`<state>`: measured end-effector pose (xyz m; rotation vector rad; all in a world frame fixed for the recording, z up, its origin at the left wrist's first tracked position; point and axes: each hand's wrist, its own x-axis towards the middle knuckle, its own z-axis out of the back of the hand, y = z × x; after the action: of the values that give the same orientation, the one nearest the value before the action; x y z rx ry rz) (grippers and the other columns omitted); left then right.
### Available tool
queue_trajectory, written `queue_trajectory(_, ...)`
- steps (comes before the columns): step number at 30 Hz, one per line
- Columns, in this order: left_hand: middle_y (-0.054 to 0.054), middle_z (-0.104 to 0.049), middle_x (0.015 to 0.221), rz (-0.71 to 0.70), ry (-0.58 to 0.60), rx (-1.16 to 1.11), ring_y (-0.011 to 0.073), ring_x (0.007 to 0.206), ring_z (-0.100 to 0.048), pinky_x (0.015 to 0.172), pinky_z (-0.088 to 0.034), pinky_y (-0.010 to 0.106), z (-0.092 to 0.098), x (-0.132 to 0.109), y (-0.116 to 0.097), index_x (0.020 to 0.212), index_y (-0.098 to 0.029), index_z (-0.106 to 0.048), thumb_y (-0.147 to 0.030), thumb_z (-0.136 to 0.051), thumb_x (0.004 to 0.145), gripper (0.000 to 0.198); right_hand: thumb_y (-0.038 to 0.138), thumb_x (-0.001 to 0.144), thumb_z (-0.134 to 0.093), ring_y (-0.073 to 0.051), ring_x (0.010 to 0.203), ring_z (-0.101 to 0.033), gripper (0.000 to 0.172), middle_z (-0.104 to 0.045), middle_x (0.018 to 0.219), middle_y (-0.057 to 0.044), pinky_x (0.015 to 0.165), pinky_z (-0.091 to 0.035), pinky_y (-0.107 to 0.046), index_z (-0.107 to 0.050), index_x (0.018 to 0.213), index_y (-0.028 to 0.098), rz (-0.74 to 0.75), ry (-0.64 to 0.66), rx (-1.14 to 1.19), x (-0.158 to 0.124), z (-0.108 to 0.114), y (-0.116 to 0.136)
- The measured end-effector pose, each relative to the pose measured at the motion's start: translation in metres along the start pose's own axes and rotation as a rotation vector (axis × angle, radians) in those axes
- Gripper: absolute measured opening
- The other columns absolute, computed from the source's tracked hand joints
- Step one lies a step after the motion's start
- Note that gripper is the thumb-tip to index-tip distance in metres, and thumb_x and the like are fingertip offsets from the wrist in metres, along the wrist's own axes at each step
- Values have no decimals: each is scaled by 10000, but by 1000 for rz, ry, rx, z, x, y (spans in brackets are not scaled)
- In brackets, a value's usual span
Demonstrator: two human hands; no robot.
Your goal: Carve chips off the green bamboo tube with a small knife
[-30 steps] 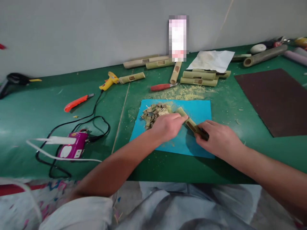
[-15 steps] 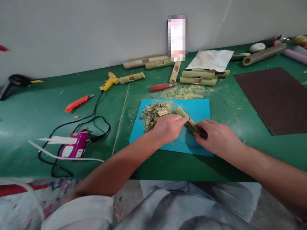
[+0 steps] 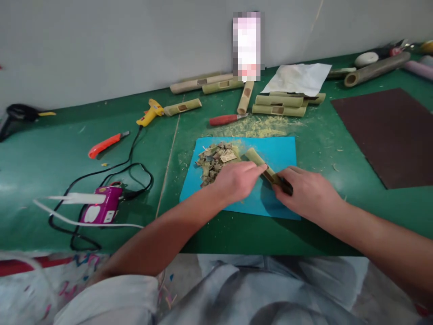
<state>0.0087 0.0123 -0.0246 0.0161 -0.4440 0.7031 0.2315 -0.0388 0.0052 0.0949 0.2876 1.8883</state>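
A short bamboo tube [image 3: 256,157] lies slantwise over a blue sheet [image 3: 284,149], with an opening cut in its side. My right hand [image 3: 307,192] is closed around the tube's nearer end, hiding part of it. At the opening, the fingers of my left hand [image 3: 238,179] are pinched together against the tube; whatever they hold is too small or hidden to make out. Left of the tube, a heap of bamboo chips [image 3: 214,160] sits on the sheet, partly behind my left hand.
Beyond the sheet are a red-handled knife [image 3: 223,120], sawdust and several cut bamboo tubes [image 3: 279,110]. To the left lie a yellow glue gun [image 3: 149,113], an orange utility knife [image 3: 107,144] and a purple power socket [image 3: 104,205] with cords. A dark board [image 3: 389,135] lies right.
The view has shifted slightly, so the table things appear a little higher and further left. Both hands keep nearly the same place on the bamboo tube.
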Motion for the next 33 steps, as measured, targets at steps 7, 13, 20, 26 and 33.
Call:
queue_trajectory(7,72,-699,836,3,11,-32,172,751,-654,646,-495,270,1,0,1,1227,-133,-665,-223,-336,1046,386,364,886,-514,-188,686,-612,233,-703,921,-60,561,-291,-326,-672,897,193,-19,6,-20,-1,2,1)
queue_trajectory(13,80,-688,823,63,-10,-29,171,743,-652,665,-516,274,0,-1,3,1187,-144,-691,-251,-352,1043,383,372,887,-514,-184,689,-614,240,-704,918,-52,553,-289,-322,-681,913,202,-26,0,-29,-1,1,1)
queue_trajectory(20,95,-700,838,33,-6,22,190,736,-649,647,-508,297,0,0,4,1175,-135,-690,-253,-313,1047,416,366,885,-515,-180,687,-612,229,-701,915,-55,545,-289,-316,-676,898,205,-21,2,-21,-1,2,2)
queue_trajectory(26,78,-703,861,155,-11,11,177,788,-663,672,-508,274,4,3,13,1187,-157,-693,-278,-402,1045,345,370,892,-514,-199,709,-635,244,-710,948,-69,546,-302,-323,-685,924,200,-21,-12,-32,-1,1,2)
queue_trajectory(33,96,-679,1035,145,-94,7,193,895,-658,751,-541,306,10,5,15,1135,-175,-719,-242,-520,1000,250,346,907,-501,-207,724,-649,246,-714,967,-78,554,-316,-328,-681,972,191,-7,2,-14,-2,0,2)
